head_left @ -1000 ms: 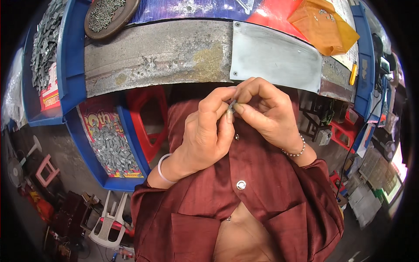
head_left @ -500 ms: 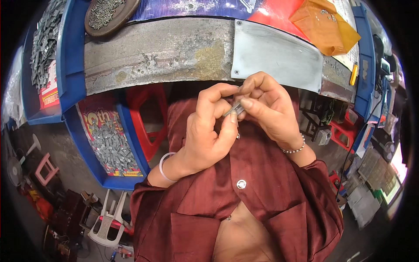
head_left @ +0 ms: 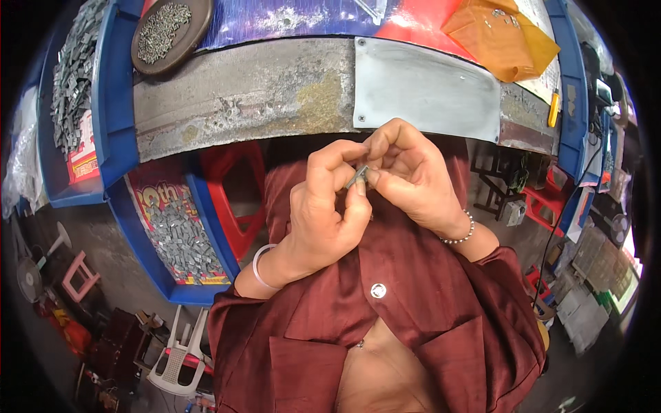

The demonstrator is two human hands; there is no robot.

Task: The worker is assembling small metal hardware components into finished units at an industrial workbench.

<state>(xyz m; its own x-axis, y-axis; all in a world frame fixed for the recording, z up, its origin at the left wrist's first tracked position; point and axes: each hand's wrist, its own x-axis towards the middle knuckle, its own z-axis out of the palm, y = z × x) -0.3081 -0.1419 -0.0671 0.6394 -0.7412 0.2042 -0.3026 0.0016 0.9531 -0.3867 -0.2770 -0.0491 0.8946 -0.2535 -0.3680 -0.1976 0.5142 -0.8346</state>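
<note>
Above my lap, in front of the table edge, my two hands meet at a small grey metal piece [head_left: 358,176]. My left hand [head_left: 323,210] is closed, pinching the piece between thumb and fingers. Against its upper end press the thumb and curled fingers of my right hand [head_left: 416,180], also closed. Whether another tiny part sits between the right fingertips is hidden. Left of my lap, a blue tray [head_left: 148,265] bears a heap of similar grey metal pieces [head_left: 180,237]. A round dish [head_left: 200,34] of tiny metal parts [head_left: 164,33] stands on the table at the far left.
The worn metal table edge [head_left: 241,96] lies just beyond my hands, with a screwed-on pale plate [head_left: 427,93]. A second blue bin [head_left: 113,103] of grey pieces is at left. Orange paper [head_left: 502,41] and a yellow-handled tool [head_left: 553,109] lie at right. A red stool [head_left: 237,199] stands below.
The metal piece has turned steeper between my fingertips. My right thumb has slid back from its top toward its end. The view has shifted slightly.
</note>
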